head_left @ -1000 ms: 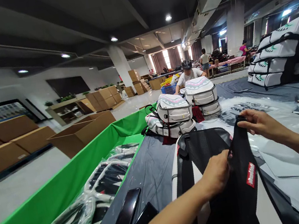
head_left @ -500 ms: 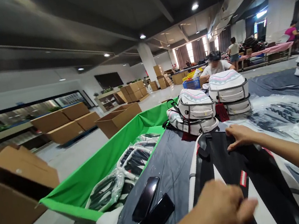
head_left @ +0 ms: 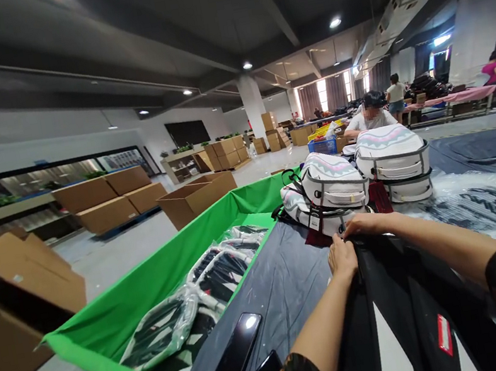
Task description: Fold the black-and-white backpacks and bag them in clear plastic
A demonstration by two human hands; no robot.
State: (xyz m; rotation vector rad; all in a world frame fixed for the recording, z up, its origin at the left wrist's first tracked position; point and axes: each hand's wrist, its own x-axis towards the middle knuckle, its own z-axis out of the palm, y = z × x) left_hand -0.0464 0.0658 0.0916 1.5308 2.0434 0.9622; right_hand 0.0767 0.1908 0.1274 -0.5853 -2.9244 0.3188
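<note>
Head view gives me a wide factory floor under a dark ceiling, with cardboard boxes (head_left: 105,204) off to the left and a co-worker (head_left: 373,118) seated beyond the far edge of the table (head_left: 286,268). A dark grey sheet covers the table, with clear plastic over its far right side. Along its left edge runs a green bin (head_left: 149,279) holding bagged backpacks (head_left: 194,313), and two phones (head_left: 234,360) lie just beside that edge, near me. White backpacks (head_left: 392,163) sit in stacks toward the far edge.

On my feed, the left hand (head_left: 341,256) and right hand (head_left: 365,224) meet at the top edge of a black backpack (head_left: 396,319), close together. The left fingers (head_left: 335,253) are bunched and pinch that edge. The right fingers (head_left: 349,227) reach across it, touching it, but I can't tell whether they're clamped. The black backpack lies flat on the table directly below both hands, running out of frame at the near side, with a red label (head_left: 444,335) on a strap.
</note>
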